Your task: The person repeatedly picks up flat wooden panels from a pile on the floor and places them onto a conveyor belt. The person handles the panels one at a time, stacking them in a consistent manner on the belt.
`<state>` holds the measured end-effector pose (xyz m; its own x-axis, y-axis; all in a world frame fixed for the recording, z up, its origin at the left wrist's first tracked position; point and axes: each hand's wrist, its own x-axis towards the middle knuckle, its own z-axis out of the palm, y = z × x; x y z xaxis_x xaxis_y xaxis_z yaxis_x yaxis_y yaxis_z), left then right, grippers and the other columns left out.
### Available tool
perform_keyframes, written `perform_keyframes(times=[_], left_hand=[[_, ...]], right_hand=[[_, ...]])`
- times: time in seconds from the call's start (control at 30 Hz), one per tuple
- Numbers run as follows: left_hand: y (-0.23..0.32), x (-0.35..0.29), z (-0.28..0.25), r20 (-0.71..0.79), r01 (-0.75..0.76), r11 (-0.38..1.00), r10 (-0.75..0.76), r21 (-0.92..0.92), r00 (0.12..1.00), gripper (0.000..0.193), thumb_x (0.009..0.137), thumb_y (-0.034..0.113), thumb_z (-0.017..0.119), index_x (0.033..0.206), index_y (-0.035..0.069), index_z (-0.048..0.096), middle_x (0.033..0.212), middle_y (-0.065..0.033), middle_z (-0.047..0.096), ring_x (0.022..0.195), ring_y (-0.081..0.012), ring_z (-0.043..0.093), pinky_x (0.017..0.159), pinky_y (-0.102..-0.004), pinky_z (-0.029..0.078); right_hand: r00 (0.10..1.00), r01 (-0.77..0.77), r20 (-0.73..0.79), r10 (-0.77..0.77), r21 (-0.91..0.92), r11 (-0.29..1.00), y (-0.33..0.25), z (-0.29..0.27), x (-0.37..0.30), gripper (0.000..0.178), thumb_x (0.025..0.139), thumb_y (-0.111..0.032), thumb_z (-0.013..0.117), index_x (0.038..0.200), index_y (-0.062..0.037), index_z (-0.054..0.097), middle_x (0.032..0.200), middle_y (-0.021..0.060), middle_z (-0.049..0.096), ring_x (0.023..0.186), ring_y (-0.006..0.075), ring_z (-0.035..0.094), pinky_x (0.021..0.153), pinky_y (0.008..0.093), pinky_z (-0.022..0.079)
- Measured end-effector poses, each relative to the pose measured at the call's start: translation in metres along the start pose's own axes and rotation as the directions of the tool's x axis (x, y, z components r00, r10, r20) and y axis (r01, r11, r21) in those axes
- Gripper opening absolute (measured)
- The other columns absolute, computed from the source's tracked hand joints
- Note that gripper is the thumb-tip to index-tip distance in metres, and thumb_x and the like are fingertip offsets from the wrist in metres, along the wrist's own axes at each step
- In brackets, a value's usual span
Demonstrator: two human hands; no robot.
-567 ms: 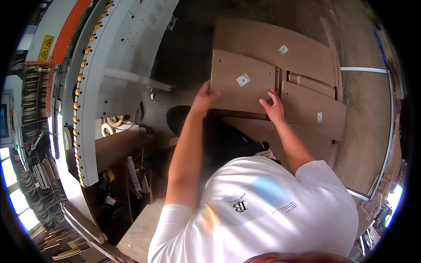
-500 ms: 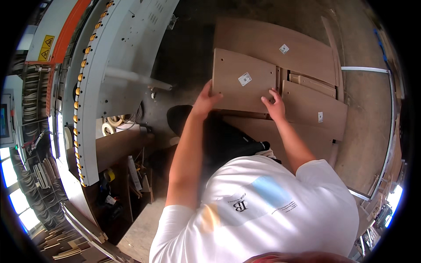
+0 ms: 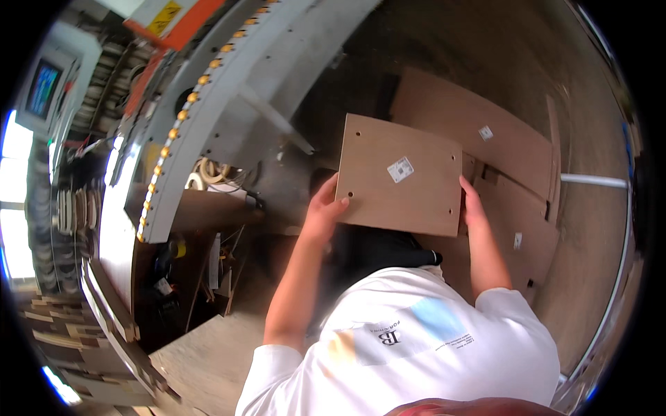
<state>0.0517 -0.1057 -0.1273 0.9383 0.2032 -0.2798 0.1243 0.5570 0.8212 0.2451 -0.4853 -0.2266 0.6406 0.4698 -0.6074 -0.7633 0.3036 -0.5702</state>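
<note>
I hold a brown rectangular wood panel [image 3: 399, 175] with a small white sticker and drilled holes, lifted in front of my chest. My left hand [image 3: 325, 211] grips its lower left edge. My right hand [image 3: 472, 208] grips its right edge. Below and behind the panel lies a stack of similar brown panels [image 3: 479, 125] on the floor.
A long grey machine [image 3: 229, 90] with a row of yellow rollers runs along the left, with an orange cover and a screen [image 3: 43, 87] beyond it. A brown cabinet with tools and coiled edging [image 3: 208, 173] stands under it. A white floor line [image 3: 596, 182] crosses at right.
Both hands have lifted the top panel off the stack and brought it up toward me; it now sits higher and closer in view.
</note>
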Motion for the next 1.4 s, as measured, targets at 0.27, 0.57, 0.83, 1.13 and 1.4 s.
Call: perform_keyframes(times=[0.27, 0.57, 0.83, 1.13, 1.4], left_hand=[[0.074, -0.072, -0.052, -0.146, -0.327, 0.936, 0.308, -0.133, 0.940, 0.064, 0.099, 0.023, 0.067, 0.157, 0.001, 0.051, 0.149, -0.0133, 0.063, 0.131, -0.0270, 0.064, 0.110, -0.0402, 0.051], [0.100, -0.086, -0.046, -0.325, -0.446, 0.894, 0.434, 0.041, 0.840, 0.042, 0.109, 0.031, 0.055, 0.143, 0.006, 0.057, 0.133, -0.0085, 0.070, 0.117, -0.0237, 0.069, 0.099, -0.0413, 0.054], [0.152, -0.069, -0.079, -0.445, -0.585, 0.811, 0.523, -0.004, 0.728, 0.028, 0.106, 0.020, 0.065, 0.126, 0.001, 0.063, 0.116, -0.0120, 0.073, 0.094, -0.0238, 0.074, 0.082, -0.0374, 0.062], [0.221, -0.087, -0.158, -0.630, -0.448, 0.794, 0.602, 0.411, 0.491, 0.051, 0.104, 0.033, 0.071, 0.137, -0.004, 0.057, 0.126, -0.0207, 0.067, 0.114, -0.0330, 0.068, 0.098, -0.0475, 0.057], [0.255, -0.094, -0.153, 0.270, 0.391, -0.540, 0.781, 0.746, 0.563, 0.050, 0.098, 0.041, 0.075, 0.141, 0.018, 0.067, 0.150, -0.0126, 0.062, 0.141, -0.0351, 0.056, 0.113, -0.0458, 0.049]], right_hand=[[0.952, 0.076, 0.307, 0.008, -0.262, 0.962, 0.016, 0.130, 0.019, 0.060, 0.101, -0.044, 0.067, 0.143, -0.0027, 0.059, 0.134, 0.0133, 0.069, 0.123, 0.0279, 0.067, 0.104, 0.0449, 0.055], [0.842, 0.172, 0.516, -0.156, 0.017, 0.985, 0.069, 0.364, 0.017, 0.060, 0.103, -0.039, 0.072, 0.148, -0.0025, 0.055, 0.146, 0.0093, 0.063, 0.136, 0.0230, 0.059, 0.115, 0.0402, 0.046], [0.729, 0.222, 0.682, -0.059, -0.154, 0.963, 0.093, 0.488, 0.041, 0.058, 0.104, -0.040, 0.073, 0.144, -0.0014, 0.058, 0.137, 0.0088, 0.067, 0.123, 0.0199, 0.065, 0.108, 0.0371, 0.051], [0.669, 0.547, 0.743, 0.014, -0.505, 0.667, 0.130, 0.376, 0.050, 0.048, 0.107, -0.033, 0.068, 0.144, -0.0036, 0.059, 0.125, 0.0076, 0.074, 0.107, 0.0167, 0.069, 0.096, 0.0342, 0.054], [0.557, 0.826, 0.822, -0.115, -0.563, -0.025, 0.135, 0.260, 0.027, 0.026, 0.090, -0.027, 0.079, 0.112, -0.0133, 0.076, 0.088, 0.0062, 0.078, 0.086, 0.0261, 0.074, 0.082, 0.0372, 0.056]])
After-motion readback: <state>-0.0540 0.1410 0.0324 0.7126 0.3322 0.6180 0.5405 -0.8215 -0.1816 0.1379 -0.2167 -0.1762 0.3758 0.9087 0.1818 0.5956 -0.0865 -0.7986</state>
